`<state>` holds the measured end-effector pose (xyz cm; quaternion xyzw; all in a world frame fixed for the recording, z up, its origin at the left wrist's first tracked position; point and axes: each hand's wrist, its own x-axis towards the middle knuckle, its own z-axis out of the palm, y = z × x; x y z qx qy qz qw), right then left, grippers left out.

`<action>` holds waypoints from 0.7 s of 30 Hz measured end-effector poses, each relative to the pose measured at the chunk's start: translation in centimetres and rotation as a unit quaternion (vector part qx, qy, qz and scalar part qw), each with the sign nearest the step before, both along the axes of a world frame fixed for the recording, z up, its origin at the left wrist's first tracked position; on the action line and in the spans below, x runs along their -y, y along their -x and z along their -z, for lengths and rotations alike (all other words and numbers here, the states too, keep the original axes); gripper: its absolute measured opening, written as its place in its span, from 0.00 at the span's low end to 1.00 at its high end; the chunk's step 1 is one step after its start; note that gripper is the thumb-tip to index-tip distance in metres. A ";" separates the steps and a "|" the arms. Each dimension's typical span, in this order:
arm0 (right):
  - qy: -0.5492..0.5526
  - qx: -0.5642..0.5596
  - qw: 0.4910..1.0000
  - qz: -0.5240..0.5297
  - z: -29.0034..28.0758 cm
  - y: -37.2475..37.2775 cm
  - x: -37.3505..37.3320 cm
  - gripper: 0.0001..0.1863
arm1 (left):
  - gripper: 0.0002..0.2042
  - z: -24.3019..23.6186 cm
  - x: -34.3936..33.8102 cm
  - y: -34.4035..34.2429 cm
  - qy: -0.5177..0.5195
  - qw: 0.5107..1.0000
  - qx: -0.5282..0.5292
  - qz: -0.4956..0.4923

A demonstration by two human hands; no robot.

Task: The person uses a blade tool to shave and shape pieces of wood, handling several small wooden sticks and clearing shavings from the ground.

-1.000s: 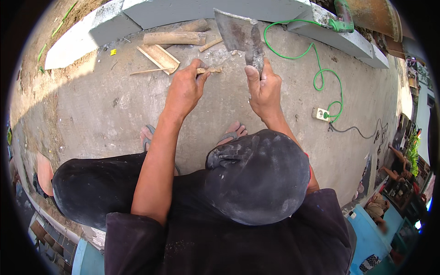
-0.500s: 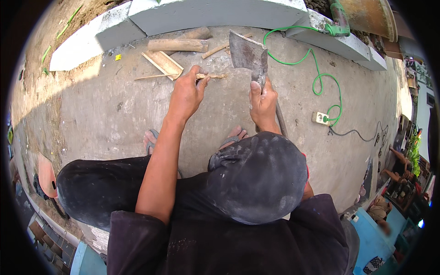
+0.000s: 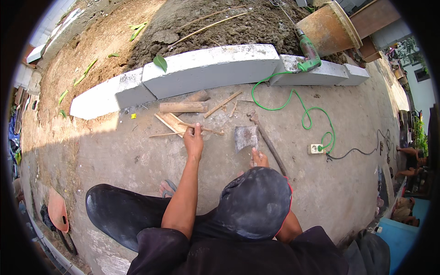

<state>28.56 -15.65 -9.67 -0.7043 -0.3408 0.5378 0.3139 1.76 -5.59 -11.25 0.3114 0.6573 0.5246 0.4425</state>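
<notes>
The left hand (image 3: 194,142) pinches a thin bamboo strip (image 3: 212,131) between thumb and fingers, its free end pointing toward the right hand (image 3: 260,158). That one is closed around the handle of a cleaver (image 3: 246,138), its fingers partly hidden. Good handling would probably mean gripping the strip well back from the cutting edge and stroking away from the left fingers. The right knee (image 3: 254,201) hides much of the right forearm, and a hammer-like tool (image 3: 271,144) lies just beside the right hand, crowding its swing. Beyond the left hand lie a split bamboo half (image 3: 168,120) and a bamboo length (image 3: 184,107); farther right, a green cord (image 3: 273,109) loops across the concrete floor (image 3: 114,169) before white blocks (image 3: 211,68).
</notes>
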 end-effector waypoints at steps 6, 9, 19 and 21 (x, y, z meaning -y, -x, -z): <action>0.021 0.046 0.995 0.088 3.9 -4.1 11.1 0.32 | 0.22 -8.8 -5.2 -6.1 0.022 0.986 -0.054 0.159; 0.044 0.034 0.995 0.080 4.9 -1.5 13.2 0.31 | 0.26 -6.8 -9.9 -6.6 0.019 0.951 -0.234 0.201; 0.049 0.088 0.992 0.081 4.9 -4.5 13.0 0.30 | 0.32 0.2 -9.8 4.7 0.008 0.765 -0.605 0.221; 0.043 0.107 0.990 0.080 2.5 -6.1 11.5 0.29 | 0.32 1.7 -10.3 9.1 0.068 0.824 -0.560 0.059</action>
